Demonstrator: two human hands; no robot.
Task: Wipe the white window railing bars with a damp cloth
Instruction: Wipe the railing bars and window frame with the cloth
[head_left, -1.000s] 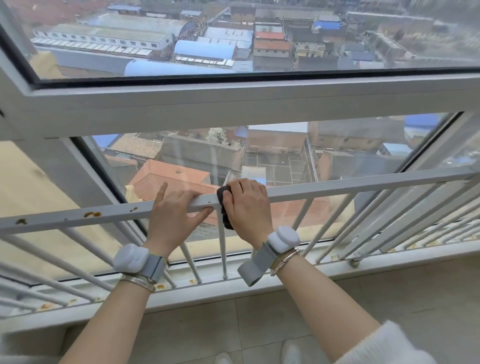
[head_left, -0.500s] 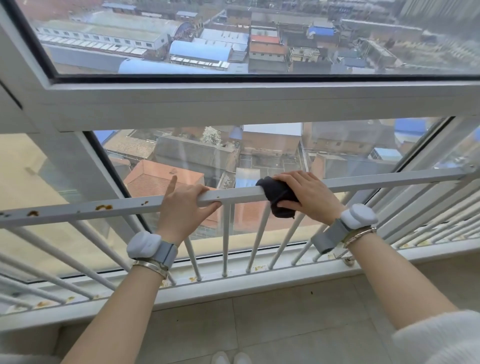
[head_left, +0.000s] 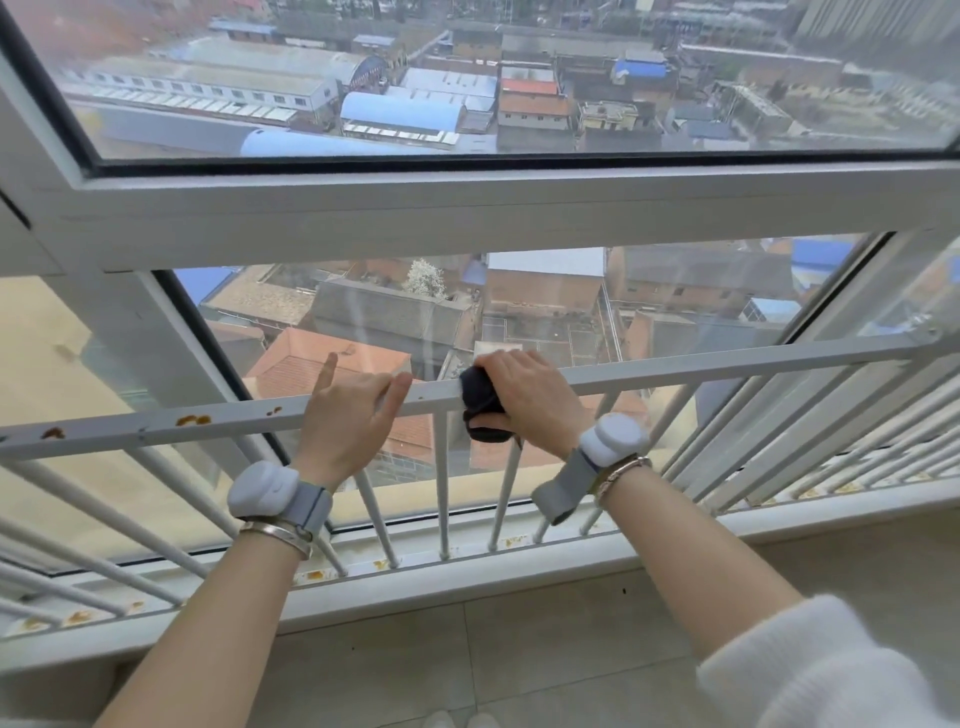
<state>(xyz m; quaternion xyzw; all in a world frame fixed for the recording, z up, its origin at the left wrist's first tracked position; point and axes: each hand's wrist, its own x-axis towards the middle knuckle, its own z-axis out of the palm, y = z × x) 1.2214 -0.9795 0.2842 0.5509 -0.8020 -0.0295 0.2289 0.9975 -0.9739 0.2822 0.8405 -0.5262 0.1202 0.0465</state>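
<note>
Since half a second ago the cloth (head_left: 480, 400) has been drawn back leftward along the top rail (head_left: 727, 364), so that the right hand (head_left: 524, 400) is now found near the left hand, with only a short bare stretch of rail between them. At the far left, brown rust-like spots (head_left: 192, 420) are seen on the rail, none of them reached by the cloth. Next, the left hand (head_left: 348, 421) is laid over the rail with its fingers loosely draped and the forefinger lifted; nothing is held in it and it is used as a brace. Just to its right, the dark cloth is wrapped around the rail and is clamped there by the curled fingers and thumb of the right hand, a fold of it hanging below the rail. Further right, the vertical bars (head_left: 810, 426) run down to the sill (head_left: 571, 566), where more brown marks are visible. The step in hand is judged to be the back-and-forth wiping of the top rail. For the next move, either the left hand must be shifted away so the spotted left section can be reached, or the cloth must be taken down a vertical bar, with the grip kept snug around the metal.
</note>
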